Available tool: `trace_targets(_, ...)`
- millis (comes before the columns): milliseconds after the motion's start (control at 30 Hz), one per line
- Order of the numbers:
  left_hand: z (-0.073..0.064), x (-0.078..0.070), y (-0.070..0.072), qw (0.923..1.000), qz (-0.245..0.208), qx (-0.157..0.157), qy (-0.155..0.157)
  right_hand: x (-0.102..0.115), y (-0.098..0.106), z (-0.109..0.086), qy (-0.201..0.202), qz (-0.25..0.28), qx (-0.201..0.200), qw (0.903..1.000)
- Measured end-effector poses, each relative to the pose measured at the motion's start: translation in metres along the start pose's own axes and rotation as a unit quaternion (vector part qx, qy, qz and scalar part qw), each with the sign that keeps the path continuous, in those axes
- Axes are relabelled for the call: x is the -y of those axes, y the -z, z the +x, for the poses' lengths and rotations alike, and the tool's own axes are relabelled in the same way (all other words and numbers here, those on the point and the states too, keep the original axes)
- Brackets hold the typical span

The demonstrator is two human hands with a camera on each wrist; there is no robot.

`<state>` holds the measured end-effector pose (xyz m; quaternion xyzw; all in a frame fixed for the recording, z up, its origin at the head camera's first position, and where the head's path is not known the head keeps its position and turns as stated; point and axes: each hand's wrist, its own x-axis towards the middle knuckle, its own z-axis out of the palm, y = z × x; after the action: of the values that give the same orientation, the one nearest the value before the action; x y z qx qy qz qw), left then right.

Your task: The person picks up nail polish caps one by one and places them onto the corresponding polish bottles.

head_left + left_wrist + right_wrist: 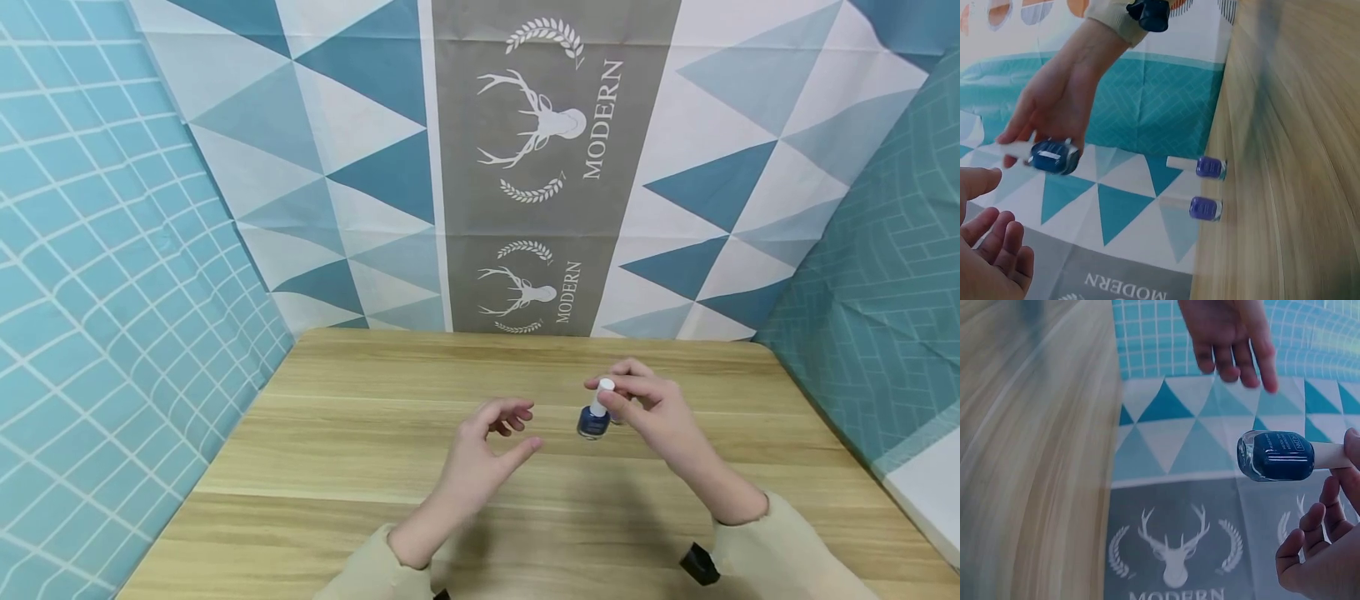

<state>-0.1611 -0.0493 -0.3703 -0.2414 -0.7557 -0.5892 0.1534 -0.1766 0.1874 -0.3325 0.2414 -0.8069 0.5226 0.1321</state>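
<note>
My right hand [652, 408] pinches a nail polish bottle [593, 422] by its white cap [1330, 455], holding it above the table. The bottle is dark blue with clear glass at its base, and its label shows in the right wrist view. My left hand [480, 454] hovers to the left of it, fingers loosely bent, thumb apart, touching nothing. Two purple nail polish bottles, a nearer one [1211, 167] and another [1206, 209], stand upright on the table in the left wrist view. In the head view the right hand mostly hides them.
The wooden table [337, 467] reaches back to a patterned cloth [517, 167] with deer heads and triangles. A blue grid cloth [112, 250] hangs on the left, a teal one [892, 267] on the right. A white surface [930, 492] sits at the right edge.
</note>
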Motion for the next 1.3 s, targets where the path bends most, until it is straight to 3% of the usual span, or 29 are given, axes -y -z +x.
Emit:
trace_targets(267, -0.003, 0.012, 0.015, 0.9993, 0.022, 0.006, -0.03, -0.022, 0.015, -0.008, -0.046, -0.016, -0.022, 0.9986)
trace_targets(600, -0.01, 0.027, 0.035, 0.9997, 0.02, 0.016, 0.006, -0.054, 0.022, -0.016, -0.082, -0.044, -0.038, 0.9949)
trace_targets(867, -0.014, 0.012, 0.051, 0.9986, 0.048, 0.02, 0.007, -0.077, 0.023, -0.02, -0.087, -0.047, -0.05, 0.9938)
trace_targets(1100, -0.019, 0.05, 0.057, 0.9965, 0.077, 0.025, 0.016, -0.096, 0.021, -0.024, -0.121, -0.041, -0.049, 0.9905)
trace_targets(1300, -0.023, 0.063, 0.063, 0.9953, 0.074, 0.043, 0.046, -0.108, 0.016, -0.025, -0.141, -0.063, -0.051, 0.9868)
